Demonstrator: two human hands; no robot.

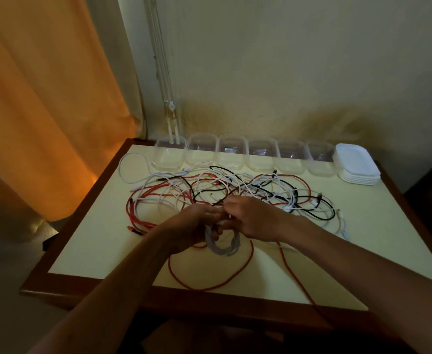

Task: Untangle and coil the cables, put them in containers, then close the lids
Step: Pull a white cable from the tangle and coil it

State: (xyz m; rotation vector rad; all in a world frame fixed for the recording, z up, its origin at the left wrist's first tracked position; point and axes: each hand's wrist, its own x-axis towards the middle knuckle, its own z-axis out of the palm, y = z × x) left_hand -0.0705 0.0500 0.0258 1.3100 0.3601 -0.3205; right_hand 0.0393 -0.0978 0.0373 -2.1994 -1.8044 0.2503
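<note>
A tangle of red, white and black cables [235,187] spreads over the middle of the cream table [94,233]. My left hand [194,226] grips a small coil of white cable [222,247] that hangs in loops below its fingers. My right hand [250,215] pinches the same white cable just to the right of the coil, fingers curled against the left hand. A long red cable [209,284] loops toward the table's front edge and over it. Several clear open containers [231,154] line the back edge.
A stack of white lids [358,164] sits at the back right beside the containers. An orange curtain [43,98] hangs at the left, and the wall stands right behind the table. The table has a dark wooden border [209,302].
</note>
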